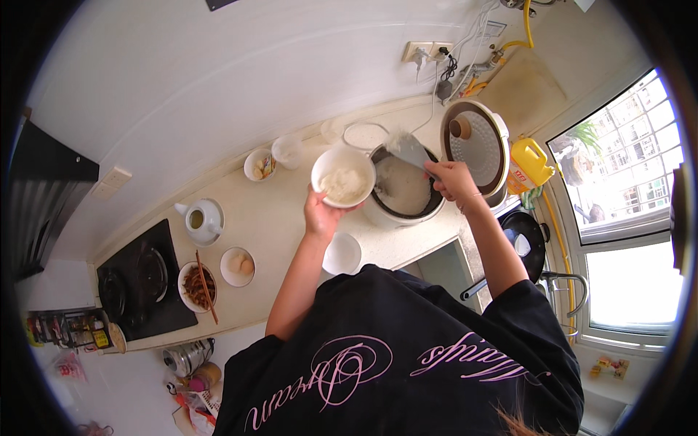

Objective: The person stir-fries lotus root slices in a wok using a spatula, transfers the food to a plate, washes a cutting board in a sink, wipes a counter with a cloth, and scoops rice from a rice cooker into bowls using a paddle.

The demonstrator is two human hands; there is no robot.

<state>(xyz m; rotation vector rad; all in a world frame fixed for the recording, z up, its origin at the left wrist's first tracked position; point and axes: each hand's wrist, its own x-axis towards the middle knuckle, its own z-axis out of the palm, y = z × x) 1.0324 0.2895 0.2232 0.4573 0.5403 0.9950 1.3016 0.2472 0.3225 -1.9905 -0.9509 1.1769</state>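
My left hand (322, 212) holds a white bowl (343, 177) with cooked rice in it, beside the rim of an open rice cooker (401, 217). White rice (406, 188) lies in the cooker's dark inner pot. My right hand (453, 184) grips a grey rice paddle (413, 152) over the pot, with rice on its blade. The cooker's raised lid (474, 144) stands behind and to the right of my right hand. Another white bowl (342, 253), with no food visible in it, sits on the counter below my left hand.
On the counter (289, 218) stand a white teapot (202, 220), a bowl of eggs (237, 266), a bowl of dark food (197, 287) with chopsticks (206, 289) across it, and small tubs (260, 165). A black cooktop (143, 283) is at left; a yellow jug (529, 166) and frying pan (529, 240) are at right.
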